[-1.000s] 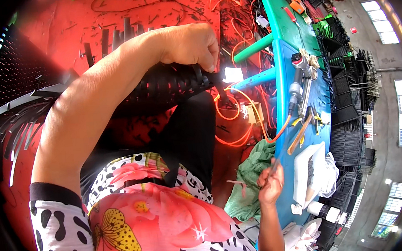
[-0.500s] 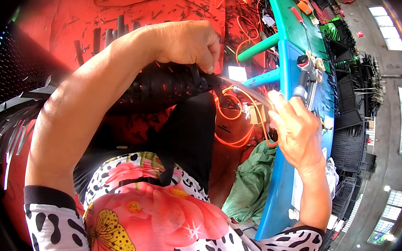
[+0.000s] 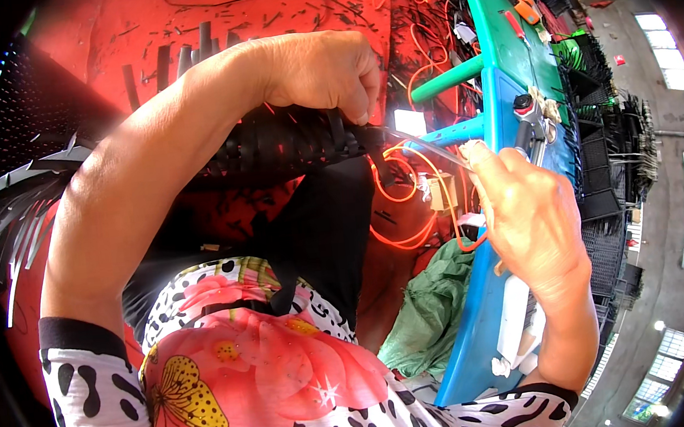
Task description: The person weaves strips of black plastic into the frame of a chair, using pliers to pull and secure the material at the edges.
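Note:
A woven piece of black plastic strips [image 3: 291, 143] lies across my lap, with loose strip ends fanning out at its left. My left hand [image 3: 328, 72] is closed at its right end, thumb and fingertips pinching the black strip by the edge; the exact grip is partly hidden. From that end a thin, shiny flat strip [image 3: 432, 149] runs to the right, stretched nearly straight. My right hand [image 3: 527, 209] pinches the strip's other end between thumb and fingers, above the edge of the blue table.
A pneumatic tool [image 3: 527, 120] lies on the blue table [image 3: 470, 332], which adjoins a green table [image 3: 506, 44]. Orange hose [image 3: 406, 244] loops below, near a small cardboard box [image 3: 443, 192] and a green sack [image 3: 432, 307]. Black scraps litter the red floor sheet [image 3: 259, 9].
My right hand has moved to the right and slightly down, away from the woven piece, drawing the strip along. My left hand has stayed almost in place.

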### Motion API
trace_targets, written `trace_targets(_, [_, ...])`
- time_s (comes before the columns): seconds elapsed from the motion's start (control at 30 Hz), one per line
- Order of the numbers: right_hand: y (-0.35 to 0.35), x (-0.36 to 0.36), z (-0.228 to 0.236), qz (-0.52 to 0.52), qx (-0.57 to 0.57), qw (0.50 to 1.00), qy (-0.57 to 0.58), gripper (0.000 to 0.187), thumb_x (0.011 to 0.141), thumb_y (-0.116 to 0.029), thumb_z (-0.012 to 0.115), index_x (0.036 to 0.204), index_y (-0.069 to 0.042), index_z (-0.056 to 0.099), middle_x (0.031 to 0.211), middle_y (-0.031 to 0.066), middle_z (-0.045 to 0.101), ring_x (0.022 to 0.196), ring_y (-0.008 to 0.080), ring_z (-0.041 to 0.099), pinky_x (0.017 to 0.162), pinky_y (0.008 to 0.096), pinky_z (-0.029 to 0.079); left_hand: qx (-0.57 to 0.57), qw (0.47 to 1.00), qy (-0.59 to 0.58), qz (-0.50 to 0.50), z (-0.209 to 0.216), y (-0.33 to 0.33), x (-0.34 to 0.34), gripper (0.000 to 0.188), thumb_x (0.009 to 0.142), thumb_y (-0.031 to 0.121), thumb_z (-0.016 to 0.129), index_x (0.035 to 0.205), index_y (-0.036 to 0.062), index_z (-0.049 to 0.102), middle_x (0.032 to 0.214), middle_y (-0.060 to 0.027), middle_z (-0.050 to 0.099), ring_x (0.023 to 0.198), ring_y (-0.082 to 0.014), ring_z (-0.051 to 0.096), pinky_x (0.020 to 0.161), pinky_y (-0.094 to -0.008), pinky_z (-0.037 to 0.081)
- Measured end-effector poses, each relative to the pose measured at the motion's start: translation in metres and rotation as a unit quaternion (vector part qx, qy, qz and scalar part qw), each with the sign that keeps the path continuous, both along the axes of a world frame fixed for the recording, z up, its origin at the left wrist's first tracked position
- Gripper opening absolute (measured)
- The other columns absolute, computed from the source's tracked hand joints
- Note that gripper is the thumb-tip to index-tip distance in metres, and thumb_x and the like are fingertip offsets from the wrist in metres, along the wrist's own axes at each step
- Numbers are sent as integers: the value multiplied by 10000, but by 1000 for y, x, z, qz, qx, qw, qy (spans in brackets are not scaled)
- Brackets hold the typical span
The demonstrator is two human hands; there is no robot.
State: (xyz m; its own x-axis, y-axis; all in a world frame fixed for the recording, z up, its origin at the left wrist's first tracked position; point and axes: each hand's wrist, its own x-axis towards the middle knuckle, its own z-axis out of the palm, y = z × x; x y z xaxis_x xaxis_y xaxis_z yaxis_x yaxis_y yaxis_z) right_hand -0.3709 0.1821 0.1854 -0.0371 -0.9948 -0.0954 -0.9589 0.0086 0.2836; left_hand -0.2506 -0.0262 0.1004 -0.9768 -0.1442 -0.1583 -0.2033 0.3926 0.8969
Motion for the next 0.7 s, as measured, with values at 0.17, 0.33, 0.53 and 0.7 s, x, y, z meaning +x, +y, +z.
trace_targets(0.17, [-10, -55, -22, 54, 0, 980, -193, 189, 840, -79, 563, 1024, -64, 599, 698, 138, 588, 608, 294, 614, 530, 369, 477, -11, 1000, -15, -6, 2, 2, -1, 118, 651, 73, 627, 726, -12, 660, 578, -12, 584, 546, -77, 534, 525, -262, 430])
trace_targets(0.33, [-13, -68, -43, -18, 18, 935, -353, 164, 833, -26, 578, 993, -49, 598, 733, 142, 587, 664, 310, 612, 564, 368, 461, 20, 1000, -6, 2, -1, 2, 0, 113, 661, 61, 627, 735, -17, 661, 595, -14, 592, 561, -86, 545, 542, -259, 440])
trace_targets(0.53, [-16, -87, -83, 69, -38, 920, -385, 166, 830, -12, 584, 993, -20, 615, 772, 122, 611, 656, 237, 625, 578, 333, 474, 33, 999, -23, 11, -3, 2, 1, 112, 676, 61, 643, 749, -23, 658, 633, -18, 606, 594, -88, 554, 578, -253, 449])
trace_targets(0.7, [-7, -83, -119, 29, -80, 852, -516, 157, 843, 4, 589, 992, 13, 638, 733, 73, 580, 612, 145, 554, 554, 261, 442, 52, 999, -14, -1, -4, 3, 0, 114, 681, 73, 656, 745, -22, 657, 643, -15, 607, 604, -89, 558, 586, -254, 451])
